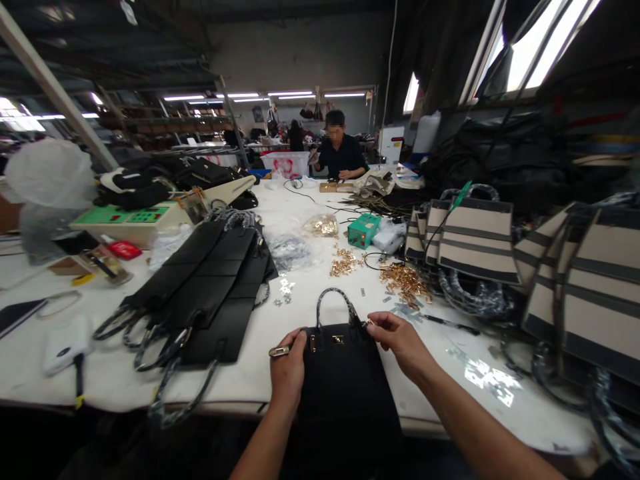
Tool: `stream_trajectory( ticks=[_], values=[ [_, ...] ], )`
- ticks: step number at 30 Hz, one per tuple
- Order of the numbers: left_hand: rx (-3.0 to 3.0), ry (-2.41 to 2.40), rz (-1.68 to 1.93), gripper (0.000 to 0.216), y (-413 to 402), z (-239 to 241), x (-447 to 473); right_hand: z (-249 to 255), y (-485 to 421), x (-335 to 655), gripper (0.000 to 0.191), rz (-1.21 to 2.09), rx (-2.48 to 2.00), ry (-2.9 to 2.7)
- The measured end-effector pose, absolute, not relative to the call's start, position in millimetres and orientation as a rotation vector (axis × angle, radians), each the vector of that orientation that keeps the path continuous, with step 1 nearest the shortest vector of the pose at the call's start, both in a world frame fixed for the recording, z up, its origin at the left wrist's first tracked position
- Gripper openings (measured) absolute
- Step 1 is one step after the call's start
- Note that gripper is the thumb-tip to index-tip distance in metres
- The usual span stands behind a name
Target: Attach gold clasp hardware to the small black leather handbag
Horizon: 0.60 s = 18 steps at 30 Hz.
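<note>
Your left hand pinches a gold clasp, fingers closed; your right hand grips the black handbag at its top edge, at the worktop's six o'clock edge.

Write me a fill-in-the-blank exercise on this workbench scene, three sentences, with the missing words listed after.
1. Both hands, the left hand and the right hand, hold a handbag whose colour is ____.
2. The small box standing on the white table beyond the loose gold fittings is ____ in colour.
3. The bags standing at the right side of the table are beige with dark ____.

Missing words: black; green; stripes
</note>
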<state>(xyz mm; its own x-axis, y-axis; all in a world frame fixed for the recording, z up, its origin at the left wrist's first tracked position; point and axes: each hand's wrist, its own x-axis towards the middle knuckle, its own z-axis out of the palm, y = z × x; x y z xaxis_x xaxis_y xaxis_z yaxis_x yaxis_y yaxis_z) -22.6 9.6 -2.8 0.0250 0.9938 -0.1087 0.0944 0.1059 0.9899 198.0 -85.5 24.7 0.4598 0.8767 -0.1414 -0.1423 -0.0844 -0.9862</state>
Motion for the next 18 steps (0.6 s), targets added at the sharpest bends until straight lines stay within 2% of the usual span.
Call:
stream_trajectory(
  ticks=[6,13,18],
  values=[
    [1.207,1.276,1.073,0.037,10,-3,-25,38,-91,187,0.049,0.934,-1.351,-0.718],
    [1.127,1.229,1.111,0.038,8,-6,-27,38,-109,191,0.044,0.884,-1.486,-0.741],
    [1.116,1.246,1.14,0.032,5,-4,-27,24,-114,191,0.04,1.029,-1.456,-0.673]
  ],
)
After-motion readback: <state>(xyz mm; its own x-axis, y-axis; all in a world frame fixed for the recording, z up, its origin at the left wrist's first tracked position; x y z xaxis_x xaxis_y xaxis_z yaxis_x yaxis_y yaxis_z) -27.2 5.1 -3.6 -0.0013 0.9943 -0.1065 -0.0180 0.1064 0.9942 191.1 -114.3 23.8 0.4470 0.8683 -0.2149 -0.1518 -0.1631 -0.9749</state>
